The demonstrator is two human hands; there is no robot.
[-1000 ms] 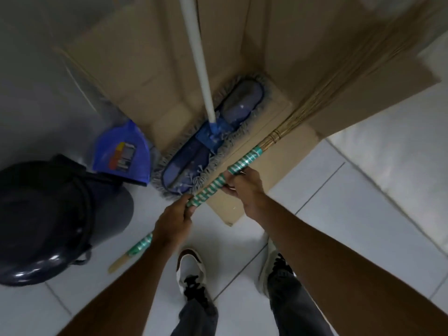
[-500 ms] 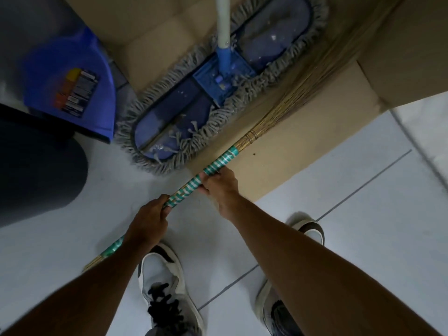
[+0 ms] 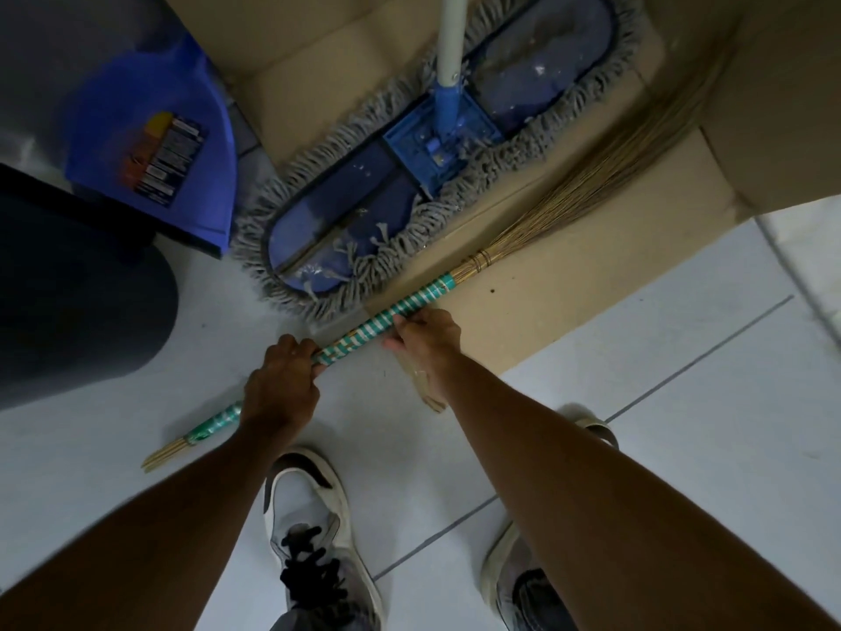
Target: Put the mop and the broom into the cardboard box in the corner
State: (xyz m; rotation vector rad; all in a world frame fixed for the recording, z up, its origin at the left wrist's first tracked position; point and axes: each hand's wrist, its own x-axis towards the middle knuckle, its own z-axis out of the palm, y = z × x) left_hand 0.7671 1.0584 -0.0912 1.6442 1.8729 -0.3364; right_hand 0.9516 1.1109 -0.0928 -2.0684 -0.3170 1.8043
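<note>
Both hands were wrapped around the broom [image 3: 459, 275] handle, the left hand [image 3: 282, 389] lower down near the bare stick end at lower left of the frame, the right hand [image 3: 425, 334] higher up, just short of where the teal-and-white striped wrap gave way to the bound straw. The straw fanned out toward the upper right and already lay over the cardboard box [image 3: 591, 284], whose flaps were splayed open across the top of the frame. The mop [image 3: 437, 148] sat in the middle top, part on the cardboard and part hanging off onto the tiled floor [image 3: 682, 403], its white pole rising out of frame. Honestly the obvious risk here was that mop head: it wasn't fully inside, and if the broom got shoved in along its edge, the shaggy grey fringe could snag the bristles or the whole head could get nudged further onto the tiles. The flimsy flap under the broom could also fold and let it slide back out. The blue plastic dustpan [image 3: 150, 143] at upper left leaned beside a dark rounded bin [image 3: 77, 302], close enough to get knocked by the handle's tail end. Texture-wise: stiff thin straw, slick taped handle, matte corrugated card, loopy yarn round a smooth blue pad with a hard plastic bracket.
</note>
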